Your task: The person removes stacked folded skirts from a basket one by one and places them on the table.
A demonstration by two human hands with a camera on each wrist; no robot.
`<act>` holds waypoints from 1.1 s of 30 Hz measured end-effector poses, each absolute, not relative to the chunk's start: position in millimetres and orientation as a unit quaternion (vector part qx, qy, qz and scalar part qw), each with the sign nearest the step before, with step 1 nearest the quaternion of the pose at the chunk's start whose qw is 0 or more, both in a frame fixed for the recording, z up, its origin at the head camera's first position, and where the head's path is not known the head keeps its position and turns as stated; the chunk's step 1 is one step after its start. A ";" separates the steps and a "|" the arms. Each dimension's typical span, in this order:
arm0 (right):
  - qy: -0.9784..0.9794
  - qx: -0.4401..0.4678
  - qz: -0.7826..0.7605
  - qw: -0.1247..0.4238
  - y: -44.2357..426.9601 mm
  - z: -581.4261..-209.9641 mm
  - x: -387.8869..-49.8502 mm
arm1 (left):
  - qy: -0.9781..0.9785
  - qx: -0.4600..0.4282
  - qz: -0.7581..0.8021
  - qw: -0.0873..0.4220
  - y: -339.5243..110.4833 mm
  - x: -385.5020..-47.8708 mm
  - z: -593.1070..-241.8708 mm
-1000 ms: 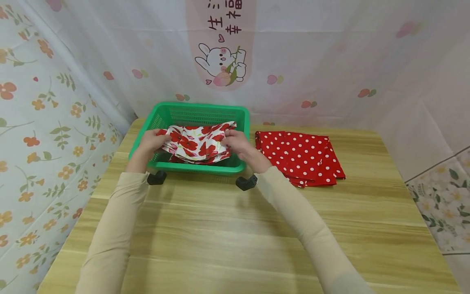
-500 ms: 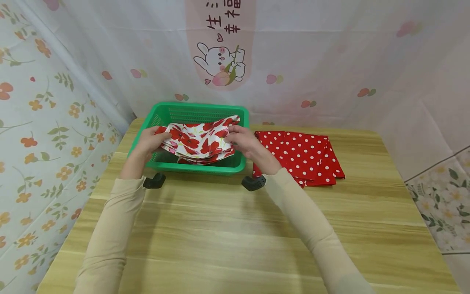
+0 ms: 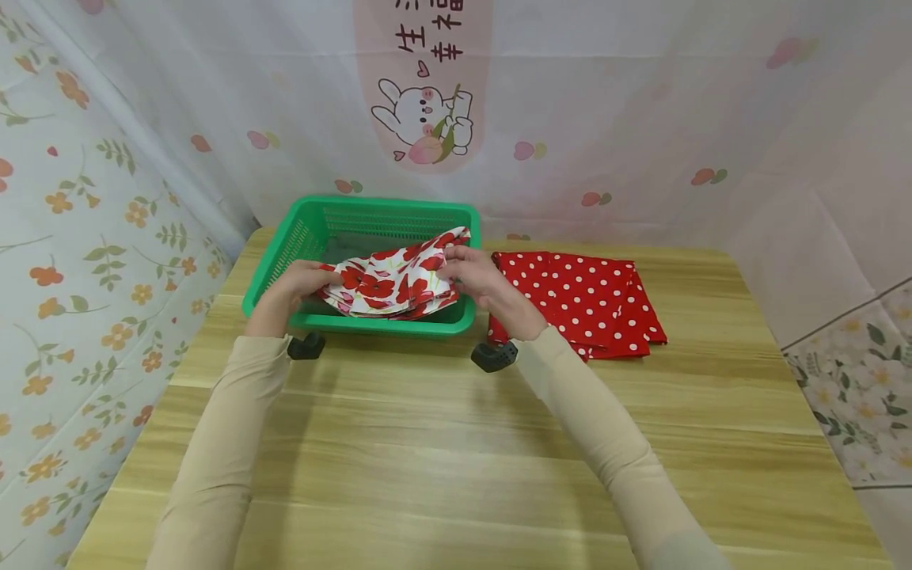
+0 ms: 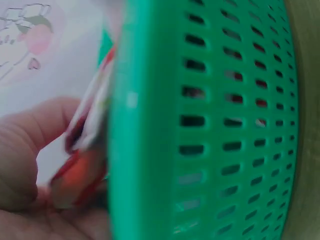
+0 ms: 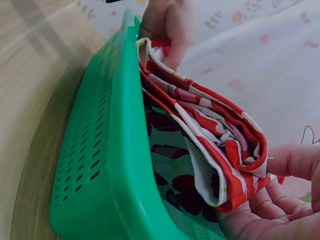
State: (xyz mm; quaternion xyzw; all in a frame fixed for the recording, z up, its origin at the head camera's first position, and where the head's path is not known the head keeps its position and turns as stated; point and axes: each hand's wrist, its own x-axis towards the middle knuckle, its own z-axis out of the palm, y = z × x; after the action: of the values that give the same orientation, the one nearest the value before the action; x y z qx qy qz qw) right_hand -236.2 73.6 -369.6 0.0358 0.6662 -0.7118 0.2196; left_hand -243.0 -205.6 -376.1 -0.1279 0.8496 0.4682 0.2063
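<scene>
A folded white cloth with red flowers (image 3: 378, 283) lies across the green basket (image 3: 385, 324), between both hands. The left hand (image 3: 299, 283) grips its left end; in the left wrist view, thumb and fingers of the left hand (image 4: 35, 165) are round the cloth (image 4: 90, 120) beside the basket wall (image 4: 145, 150). At the other end, the right hand (image 3: 480, 281) pinches the cloth near the basket's right rim. The right wrist view has the layered folds (image 5: 215, 140) between thumb and fingers of the right hand (image 5: 280, 200), with more flowered fabric (image 5: 175, 170) below inside the basket.
A folded red cloth with white dots (image 3: 591, 305) lies on the wooden table (image 3: 442, 443), right of the basket. A printed white curtain (image 3: 606, 119) hangs behind the table. Black wrist-worn devices (image 3: 494, 356) sit under both wrists, near the basket's front.
The cloth's left end and the left hand have sunk lower at the basket's left side. The right hand has shifted slightly right, and the cloth's right end has risen a little.
</scene>
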 end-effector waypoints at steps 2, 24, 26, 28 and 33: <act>0.668 0.038 -0.710 0.220 73.8 -370.8 -236.6 | 0.858 -0.128 0.442 0.228 -203.9 -246.7 -378.5; 0.665 0.048 -0.711 0.223 74.1 -379.0 -236.2 | 0.867 -0.106 0.349 0.340 -185.9 -267.0 -396.3; 0.665 0.050 -0.711 0.223 74.5 -379.1 -236.0 | 0.868 -0.099 0.349 0.339 -185.4 -267.2 -398.3; 0.667 0.052 -0.708 0.225 74.8 -379.6 -236.4 | 0.869 -0.096 0.346 0.341 -185.2 -267.8 -401.4; 0.669 0.049 -0.705 0.230 74.3 -380.5 -237.3 | 0.865 -0.093 0.346 0.351 -185.8 -267.6 -405.2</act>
State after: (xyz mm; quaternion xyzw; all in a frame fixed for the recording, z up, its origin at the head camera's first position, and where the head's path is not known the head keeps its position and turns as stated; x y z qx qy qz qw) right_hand -237.3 74.3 -380.5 0.0494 0.6690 -0.7050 0.2303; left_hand -267.6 -185.8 -405.2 -0.0933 0.8650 0.3457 0.3514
